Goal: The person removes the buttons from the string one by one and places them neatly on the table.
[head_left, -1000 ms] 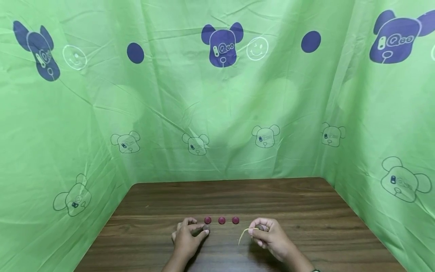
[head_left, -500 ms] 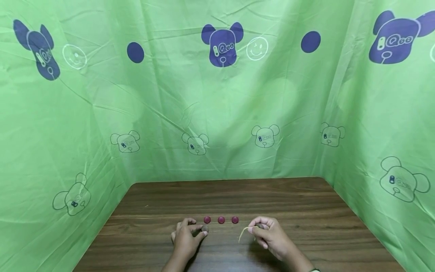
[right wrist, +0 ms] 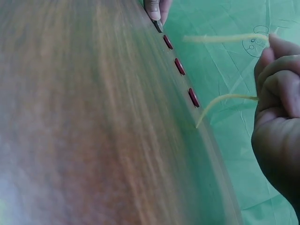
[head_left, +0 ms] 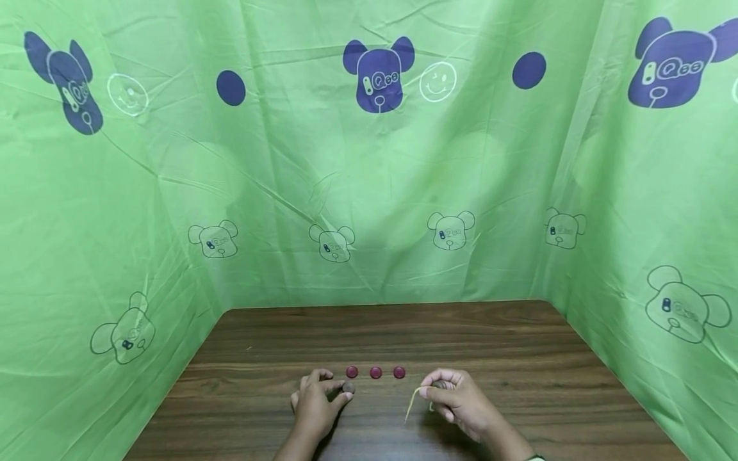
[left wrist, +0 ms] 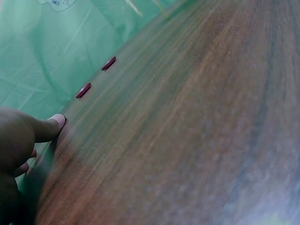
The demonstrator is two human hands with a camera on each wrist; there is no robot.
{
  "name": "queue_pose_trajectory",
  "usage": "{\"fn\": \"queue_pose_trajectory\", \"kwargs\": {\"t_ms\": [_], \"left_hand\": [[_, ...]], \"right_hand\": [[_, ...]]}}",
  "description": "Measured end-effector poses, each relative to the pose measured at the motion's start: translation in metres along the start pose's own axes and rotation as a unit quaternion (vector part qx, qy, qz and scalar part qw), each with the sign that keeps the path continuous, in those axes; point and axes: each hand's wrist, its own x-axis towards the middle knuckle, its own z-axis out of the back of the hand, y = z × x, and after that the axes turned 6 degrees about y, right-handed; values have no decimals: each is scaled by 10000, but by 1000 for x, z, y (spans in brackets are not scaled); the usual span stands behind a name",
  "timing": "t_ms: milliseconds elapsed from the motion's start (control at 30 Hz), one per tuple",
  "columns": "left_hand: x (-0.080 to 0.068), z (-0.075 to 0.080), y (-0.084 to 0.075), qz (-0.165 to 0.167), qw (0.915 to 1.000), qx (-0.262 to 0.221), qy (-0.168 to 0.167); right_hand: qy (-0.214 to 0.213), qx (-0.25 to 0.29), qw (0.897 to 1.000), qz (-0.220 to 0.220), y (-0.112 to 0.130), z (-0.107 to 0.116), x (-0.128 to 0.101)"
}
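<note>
My left hand [head_left: 316, 404] rests on the dark wood-grain table [head_left: 519, 358], thumb and forefinger pinched on a small brownish-grey round button [head_left: 348, 387] lying flat at the near left end of the row; in the left wrist view only my forefinger tip shows, pressed down at the button's edge. Just right of it and slightly farther from me lie three flat dark-red round buttons [head_left: 375, 372], evenly spaced and apart from each other. Farther right, my right hand [head_left: 458, 402] is curled round a thin pale-yellow strand of thread or fibre [head_left: 412, 400], whose free end droops toward the table; something small and brownish sits by the knuckles, too hidden to name. Judgement: to thread well, I should tilt the grey button up on its edge so its holes face right, hold it by the rim without covering them, and choke the right-hand grip nearer the tip, since the long end looks limp. Keep both wrists planted. The green printed cloth [head_left: 369, 192] hangs behind on all sides.
</note>
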Motion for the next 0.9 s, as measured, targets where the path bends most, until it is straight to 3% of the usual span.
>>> {"fn": "queue_pose_trajectory", "kwargs": {"t_ms": [167,433,900], "left_hand": [[0,0,0,17,10000,12,18],[0,-1,1,33,10000,0,28],[-2,2,1,35,9998,-180,40]], "right_hand": [[-20,225,9995,-220,2,3,-1],[487,686,9964,-125,4,7,-3],[1187,483,9918,41,1,4,-2]]}}
